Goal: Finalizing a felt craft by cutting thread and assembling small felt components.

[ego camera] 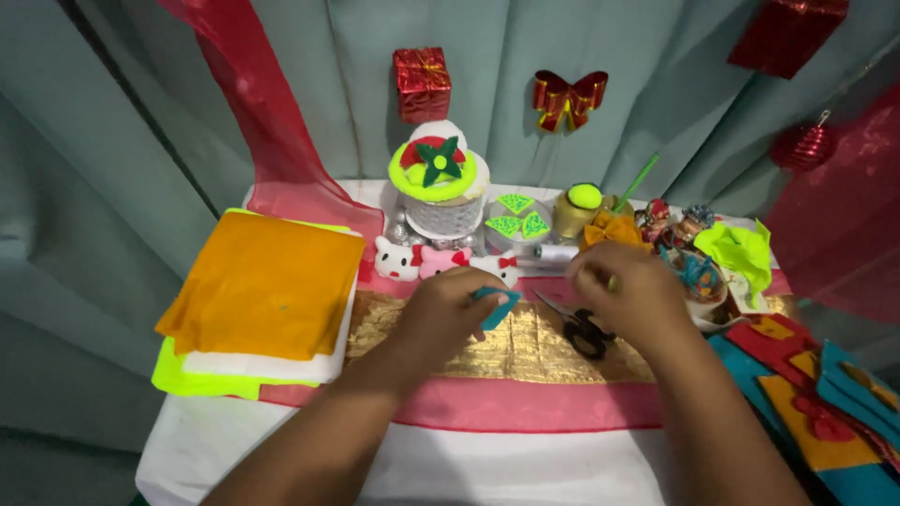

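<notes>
My left hand [448,309] pinches a small teal felt piece [497,305] above a gold cloth [506,349] at the table's middle. My right hand [626,292] hovers just right of it, fingers curled; what it holds, if anything, is hidden. Black-handled scissors [583,330] lie on the gold cloth below and between the hands, blades pointing up-left.
A stack of orange, white and neon-yellow felt sheets [262,286] lies at left. Behind the hands stand small cat figurines [441,260], a decorated cake-like craft [439,187] and jars. Felt scraps in red, orange and teal [816,394] pile at right. Curtains hang behind.
</notes>
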